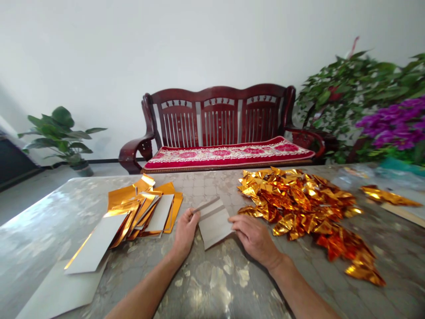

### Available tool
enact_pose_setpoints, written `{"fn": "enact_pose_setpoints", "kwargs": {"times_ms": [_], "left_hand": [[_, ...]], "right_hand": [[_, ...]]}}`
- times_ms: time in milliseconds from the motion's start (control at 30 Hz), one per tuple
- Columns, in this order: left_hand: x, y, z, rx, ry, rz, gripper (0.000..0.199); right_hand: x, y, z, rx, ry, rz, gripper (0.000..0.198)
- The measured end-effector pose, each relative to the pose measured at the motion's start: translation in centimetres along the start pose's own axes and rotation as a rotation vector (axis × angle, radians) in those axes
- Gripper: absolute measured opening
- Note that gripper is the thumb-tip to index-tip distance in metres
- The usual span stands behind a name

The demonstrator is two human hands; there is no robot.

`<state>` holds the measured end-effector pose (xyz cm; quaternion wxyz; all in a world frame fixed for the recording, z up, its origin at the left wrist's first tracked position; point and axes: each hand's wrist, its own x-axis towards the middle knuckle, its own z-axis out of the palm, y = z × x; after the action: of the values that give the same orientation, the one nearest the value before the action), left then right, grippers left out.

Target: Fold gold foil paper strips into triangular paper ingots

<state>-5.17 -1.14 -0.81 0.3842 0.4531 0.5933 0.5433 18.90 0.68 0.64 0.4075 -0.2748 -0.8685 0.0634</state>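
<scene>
My left hand [184, 231] pinches and my right hand [254, 235] presses flat a grey, matte sheet [215, 223] on the marbled table [212, 283], its long axis running away from me, between flat foil sheets [146, 208] and crumpled gold folds [299, 204].

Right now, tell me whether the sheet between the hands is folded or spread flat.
Partly folded. The sheet lies grey side up on the table, its far edge lifted over by the left hand; the right hand presses its other side.
</scene>
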Motion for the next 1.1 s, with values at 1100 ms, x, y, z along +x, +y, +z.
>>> {"fn": "enact_pose_setpoints", "kwargs": {"times_ms": [1100], "left_hand": [[0.2,1.4,-1.0,-0.41,-0.226,-0.24,0.036]], "right_hand": [[-0.2,0.2,-0.7,-0.078,-0.095,0.037,0.017]]}}
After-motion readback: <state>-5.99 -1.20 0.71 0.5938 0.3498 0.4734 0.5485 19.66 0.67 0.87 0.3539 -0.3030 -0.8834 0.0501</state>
